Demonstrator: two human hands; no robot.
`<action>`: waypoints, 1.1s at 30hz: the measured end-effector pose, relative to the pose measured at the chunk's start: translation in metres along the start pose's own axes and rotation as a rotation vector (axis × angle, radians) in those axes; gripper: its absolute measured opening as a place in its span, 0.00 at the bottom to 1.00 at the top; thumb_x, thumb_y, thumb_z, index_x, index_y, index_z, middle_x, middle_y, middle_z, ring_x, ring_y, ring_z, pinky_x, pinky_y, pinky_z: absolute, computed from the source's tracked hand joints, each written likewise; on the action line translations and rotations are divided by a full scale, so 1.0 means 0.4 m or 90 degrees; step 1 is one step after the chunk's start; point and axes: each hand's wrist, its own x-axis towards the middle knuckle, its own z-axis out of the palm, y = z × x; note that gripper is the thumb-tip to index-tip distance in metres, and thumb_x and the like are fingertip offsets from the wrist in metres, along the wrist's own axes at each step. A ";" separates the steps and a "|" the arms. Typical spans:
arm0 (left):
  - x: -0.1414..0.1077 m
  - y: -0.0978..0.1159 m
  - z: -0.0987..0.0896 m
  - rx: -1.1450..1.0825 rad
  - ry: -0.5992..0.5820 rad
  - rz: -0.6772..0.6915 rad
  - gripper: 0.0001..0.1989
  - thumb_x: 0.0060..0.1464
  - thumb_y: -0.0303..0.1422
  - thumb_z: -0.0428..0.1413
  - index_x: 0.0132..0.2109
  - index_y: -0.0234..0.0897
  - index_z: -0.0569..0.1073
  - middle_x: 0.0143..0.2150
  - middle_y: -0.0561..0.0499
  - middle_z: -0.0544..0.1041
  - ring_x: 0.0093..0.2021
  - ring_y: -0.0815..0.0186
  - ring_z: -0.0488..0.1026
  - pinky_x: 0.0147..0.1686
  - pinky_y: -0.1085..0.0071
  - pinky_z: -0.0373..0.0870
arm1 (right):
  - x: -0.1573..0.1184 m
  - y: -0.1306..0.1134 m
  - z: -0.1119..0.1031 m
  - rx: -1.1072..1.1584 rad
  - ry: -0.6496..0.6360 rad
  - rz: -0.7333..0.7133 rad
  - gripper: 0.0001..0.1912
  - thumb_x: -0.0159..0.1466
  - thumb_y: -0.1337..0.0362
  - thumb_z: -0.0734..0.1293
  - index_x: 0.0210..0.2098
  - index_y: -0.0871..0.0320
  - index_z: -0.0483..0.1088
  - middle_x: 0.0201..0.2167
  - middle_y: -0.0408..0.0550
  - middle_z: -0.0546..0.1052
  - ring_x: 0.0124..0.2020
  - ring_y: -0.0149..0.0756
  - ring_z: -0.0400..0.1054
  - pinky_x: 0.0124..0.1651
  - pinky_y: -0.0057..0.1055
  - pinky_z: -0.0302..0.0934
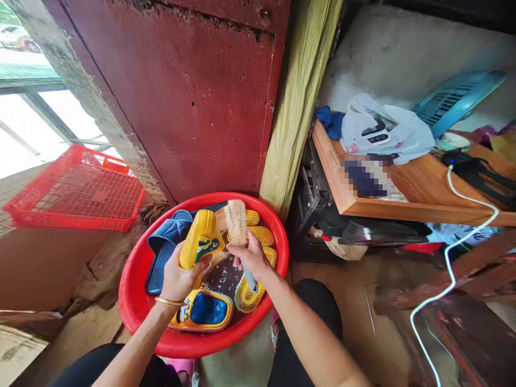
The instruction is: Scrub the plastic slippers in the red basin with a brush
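My left hand (183,274) grips a yellow slipper (198,236) with a dark green printed patch, holding it above the red basin (133,258). In my right hand (252,255) is a scrub brush (237,220) with pale bristles and a grey-blue handle; its head is close beside the slipper, and I cannot tell whether they touch. Dark, sudsy water (221,282) lies in the basin. Around it are a blue slipper (157,269) on the left, a yellow slipper with a blue inside (207,310) at the front, and several more yellow slippers (264,236) on the right.
A red mesh crate (80,188) stands at the left. Behind the basin are a dark red door (181,107) and a yellowish post (296,118). To the right, a wooden table (423,185) bears a plastic bag (387,131) and a blue fan (455,102); a white cable (451,269) hangs down.
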 end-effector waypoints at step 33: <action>-0.061 -0.032 0.055 0.267 -0.235 0.300 0.60 0.47 0.57 0.64 0.74 0.39 0.42 0.70 0.31 0.62 0.69 0.40 0.61 0.65 0.42 0.61 | -0.020 -0.019 0.032 -0.053 0.207 -0.224 0.31 0.60 0.48 0.72 0.58 0.53 0.66 0.49 0.48 0.78 0.49 0.43 0.73 0.55 0.40 0.67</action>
